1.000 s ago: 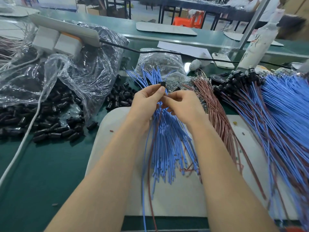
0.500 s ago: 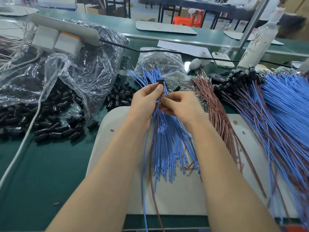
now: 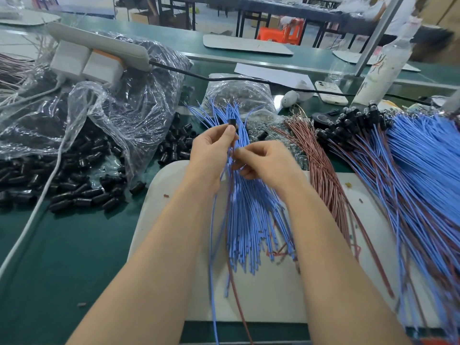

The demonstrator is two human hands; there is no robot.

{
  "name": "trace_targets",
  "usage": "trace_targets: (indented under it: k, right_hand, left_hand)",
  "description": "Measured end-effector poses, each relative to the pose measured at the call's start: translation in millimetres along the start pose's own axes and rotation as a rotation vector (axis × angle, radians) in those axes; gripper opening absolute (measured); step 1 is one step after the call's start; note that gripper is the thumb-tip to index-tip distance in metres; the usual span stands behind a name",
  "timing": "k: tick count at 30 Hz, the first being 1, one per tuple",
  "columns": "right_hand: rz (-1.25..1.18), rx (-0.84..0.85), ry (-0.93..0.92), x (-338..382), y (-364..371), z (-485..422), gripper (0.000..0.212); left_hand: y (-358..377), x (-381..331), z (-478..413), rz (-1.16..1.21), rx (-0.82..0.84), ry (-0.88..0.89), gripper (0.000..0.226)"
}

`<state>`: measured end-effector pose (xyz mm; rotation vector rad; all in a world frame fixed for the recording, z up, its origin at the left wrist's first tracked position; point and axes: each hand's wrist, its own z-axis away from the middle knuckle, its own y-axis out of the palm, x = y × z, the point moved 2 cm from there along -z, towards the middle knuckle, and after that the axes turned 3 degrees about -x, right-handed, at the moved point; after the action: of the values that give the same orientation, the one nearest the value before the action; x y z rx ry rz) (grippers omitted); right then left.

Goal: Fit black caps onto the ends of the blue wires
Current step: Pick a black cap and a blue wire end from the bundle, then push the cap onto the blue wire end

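Pinches a cap at the fingertips of the left hand, above the far ends of the wires fanned over the board. Grasps some of those wires just below it with the curled right hand. Has carried the cap slightly left since a second ago, hands close as before.

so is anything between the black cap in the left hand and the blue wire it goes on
Nothing visible is. The left hand pinches the small black plastic cap right above where the right hand pinches thin blue wires; the rest of the bundle lies underneath on the white board.
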<state>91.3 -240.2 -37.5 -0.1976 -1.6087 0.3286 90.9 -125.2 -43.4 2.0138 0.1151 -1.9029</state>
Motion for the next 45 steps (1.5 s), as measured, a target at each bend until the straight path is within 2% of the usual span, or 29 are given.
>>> trace_targets:
  k: [5, 8, 14, 19, 21, 26, 31, 36, 40, 43, 45]
  right_hand:
    - [0.088, -0.499, 0.0, -13.6, -52.6, -8.7, 0.017]
    - [0.245, -0.596, 0.048, -25.7, -63.0, -11.5, 0.019]
    - [0.52, -0.471, -0.068, -22.7, -45.6, -11.7, 0.024]
    - [0.67, -0.3, 0.053, -29.2, -36.7, -15.6, 0.047]
    - [0.689, -0.275, 0.072, -29.3, -36.1, -16.3, 0.049]
    - [0.668, -0.303, 0.024, -25.1, -37.3, -15.2, 0.035]
    - [0.727, -0.277, 0.09, -29.5, -33.6, -18.1, 0.019]
    - [0.69, -0.312, 0.076, -28.9, -33.4, -17.2, 0.023]
    - [0.447, -0.411, -0.138, -11.3, -32.3, -9.8, 0.019]
    - [0.209, -0.344, -0.276, 6.4, -25.2, -1.3, 0.015]
    - [0.182, -0.268, -0.314, 10.6, -18.2, 1.6, 0.015]
  left_hand:
    - [0.6, 6.8, -4.7, -0.279, -0.055, 0.186, 0.01]
    - [4.6, 7.5, -2.4, -0.335, -0.016, 0.244, 0.014]
    - [7.1, 4.2, 1.7, -0.334, 0.041, 0.293, 0.023]
    - [7.3, 5.3, 2.7, -0.267, 0.099, 0.3, 0.018]
    - [7.8, 4.8, 3.8, -0.248, 0.115, 0.3, 0.018]
    - [7.3, 4.3, 3.2, -0.228, 0.117, 0.295, 0.018]
    - [7.1, 4.7, 3.0, -0.24, 0.117, 0.29, 0.019]
    - [6.9, 4.4, 3.9, -0.251, 0.131, 0.294, 0.019]
    - [8.1, 4.4, 4.4, -0.259, 0.147, 0.319, 0.019]
    - [8.8, 4.4, 3.8, -0.271, 0.152, 0.339, 0.02]
    - [8.6, 4.8, 3.0, -0.285, 0.153, 0.346, 0.022]
